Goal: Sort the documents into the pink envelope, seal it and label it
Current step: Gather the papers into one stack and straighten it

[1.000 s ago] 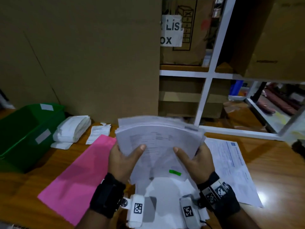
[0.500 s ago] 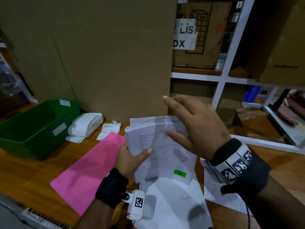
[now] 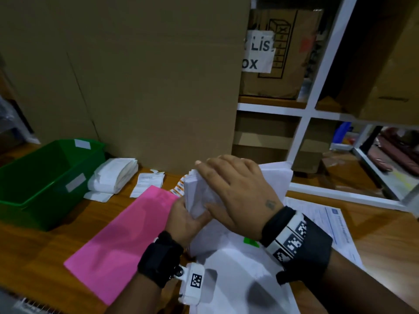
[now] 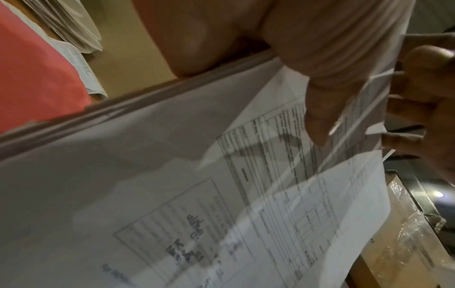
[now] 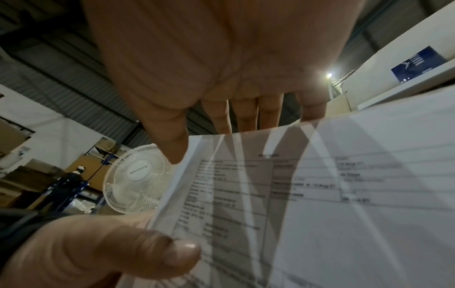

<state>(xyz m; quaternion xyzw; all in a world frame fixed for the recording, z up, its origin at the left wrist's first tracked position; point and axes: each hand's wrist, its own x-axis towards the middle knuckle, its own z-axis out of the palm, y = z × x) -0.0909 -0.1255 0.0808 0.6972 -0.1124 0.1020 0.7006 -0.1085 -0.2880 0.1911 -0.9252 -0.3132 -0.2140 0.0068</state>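
A stack of white printed documents (image 3: 197, 196) stands tilted up over the wooden table (image 3: 45, 257). My left hand (image 3: 192, 215) grips its left edge, thumb on the front sheet (image 4: 317, 117). My right hand (image 3: 210, 189) reaches over the stack's top edge, fingers behind the sheets (image 5: 246, 117) and thumb at the front. The pink envelope (image 3: 127, 236) lies flat on the table, just left of my left hand, with nothing on it; its corner shows in the left wrist view (image 4: 32, 68).
More loose sheets (image 3: 238, 279) lie under my wrists, and a printed form (image 3: 335, 232) lies to the right. A green bin (image 3: 40, 184), a folded white bundle (image 3: 113, 175) and a receipt (image 3: 147, 184) sit at the left. A big cardboard box (image 3: 136, 75) and white shelving (image 3: 301, 137) stand behind.
A second ago both hands held the stack low. My right hand let go, rose above it, then came down over its top edge and took hold. The stack now stands more upright.
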